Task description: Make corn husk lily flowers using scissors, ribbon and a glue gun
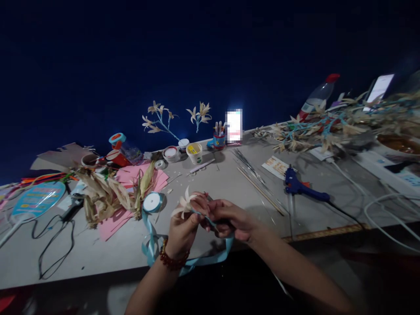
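Close together at the table's front edge, both my hands are closed around one thin stem. My left hand (187, 225), with a beaded bracelet at the wrist, pinches the stem just below a pale corn-husk flower (184, 205). My right hand (231, 218) grips the lower stem and light blue ribbon (226, 251). From there the ribbon loops down past the table edge and back up to its spool (152, 202), left of my hands. Part of the stem is hidden by my fingers.
Dried corn husks (101, 197) lie on pink paper (110, 225) at left. A blue glue gun (303, 189) and thin wires (249, 165) lie to the right. Finished flower branches (328, 127) are heaped at the far right, near a bottle (318, 98). Small tubs (194, 153) stand at the back.
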A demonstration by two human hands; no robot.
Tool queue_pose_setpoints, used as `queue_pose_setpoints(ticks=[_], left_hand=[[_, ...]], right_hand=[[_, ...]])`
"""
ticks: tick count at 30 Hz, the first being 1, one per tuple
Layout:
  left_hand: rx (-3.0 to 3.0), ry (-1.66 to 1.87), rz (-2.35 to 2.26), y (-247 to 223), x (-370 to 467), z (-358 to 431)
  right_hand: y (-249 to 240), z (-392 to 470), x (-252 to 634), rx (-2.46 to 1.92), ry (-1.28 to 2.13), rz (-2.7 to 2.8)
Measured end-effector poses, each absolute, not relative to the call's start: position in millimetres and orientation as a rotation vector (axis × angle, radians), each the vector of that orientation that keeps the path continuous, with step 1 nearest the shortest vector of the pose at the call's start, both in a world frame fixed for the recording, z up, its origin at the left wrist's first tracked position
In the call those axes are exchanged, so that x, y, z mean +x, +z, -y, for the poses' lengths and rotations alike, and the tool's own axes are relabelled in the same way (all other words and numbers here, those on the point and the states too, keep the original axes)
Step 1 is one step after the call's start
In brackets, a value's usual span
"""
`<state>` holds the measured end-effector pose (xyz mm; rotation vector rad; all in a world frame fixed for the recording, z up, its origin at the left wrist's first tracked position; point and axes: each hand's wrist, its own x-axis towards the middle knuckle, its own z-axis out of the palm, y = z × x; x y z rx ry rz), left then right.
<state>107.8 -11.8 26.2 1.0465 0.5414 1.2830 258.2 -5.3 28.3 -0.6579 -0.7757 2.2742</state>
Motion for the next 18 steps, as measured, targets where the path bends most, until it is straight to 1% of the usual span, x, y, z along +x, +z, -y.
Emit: queue_pose_setpoints(ticks=[1,5,7,11,18], left_hand=[[1.041,1.307,-0.562,27.3,108.4,11.6],[1.069,1.456,-0.702,29.2,109.2,9.6],[1.039,1.484,-0.751,28.2,109.3,8.5],[0.936,1.512,-0.749,25.6,111.6,7.0],[0.88,1.48,-0.773,26.0,114.2,9.5]], right_hand=[[28.0,5.6,257.9,-0.687,2.176,0.809],[31.6,7.4,261.8,-0.793,1.566,0.994],[34.5,9.2,265.0,-0.799,1.415,1.114],[35.5,13.4,265.1,-0.829,1.446,1.259],[33.7,14.0,255.4,-0.836,1.659,0.956]])
